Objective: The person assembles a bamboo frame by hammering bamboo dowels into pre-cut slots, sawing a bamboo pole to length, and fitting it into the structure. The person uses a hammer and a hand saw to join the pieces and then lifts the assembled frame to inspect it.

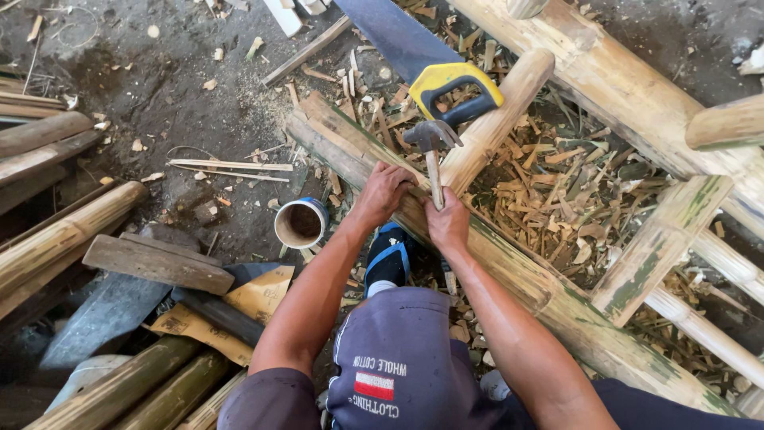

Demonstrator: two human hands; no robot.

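Note:
My right hand (448, 223) grips the wooden handle of a claw hammer (430, 143), whose steel head points away from me above a long green-streaked bamboo pole (549, 291). My left hand (383, 191) presses down on the same pole just left of the hammer, its fingers curled over the top. The pole runs diagonally from upper left to lower right across my knee. A handsaw with a yellow and black handle (455, 89) lies just beyond the hammer head.
A bamboo frame of thick poles (629, 87) and crossbars stands to the right over a heap of shavings (557, 191). An open tin cup (300, 223) sits on the dirt floor. Wooden planks (155, 263) and bamboo lengths lie at left.

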